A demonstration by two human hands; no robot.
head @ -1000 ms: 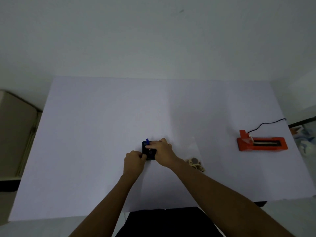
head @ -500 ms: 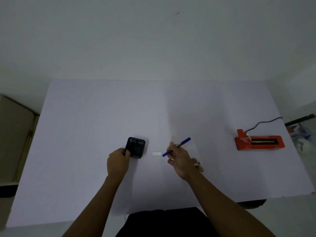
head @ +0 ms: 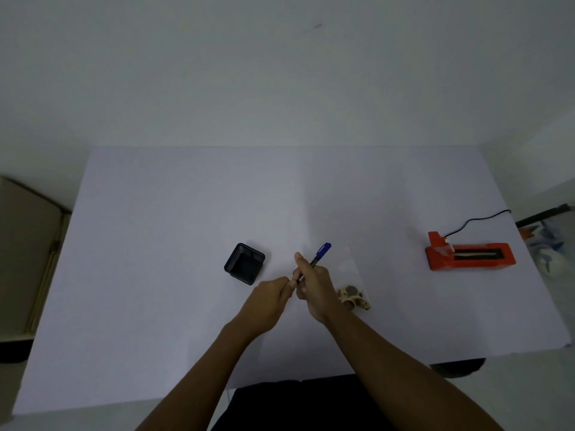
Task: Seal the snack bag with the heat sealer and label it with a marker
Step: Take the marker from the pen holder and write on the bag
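Fingers of our right hand [head: 314, 284] curl round the barrel of the blue marker [head: 322, 251], whose far end slants up and away from us. Our left hand [head: 269, 301] has its fingers bunched at the marker's near end, but we cannot tell whether they pinch it or only touch. The snack bag [head: 351, 292] lies flat on the white table [head: 155, 228] just right of our right wrist, well apart from the orange heat sealer [head: 469, 258].

We judge the bag light, limp and slippery. It is clear film, with round dark and pale pieces bunched at its near end, so we would take it by the empty far margin and keep that edge smooth. The marker looks light, stiff and smooth, best held mid-barrel. The sealer is a hard boxy block with a dark slot and a black cable [head: 479, 217]. A black square pen holder [head: 244, 264] stands open-topped to our left.
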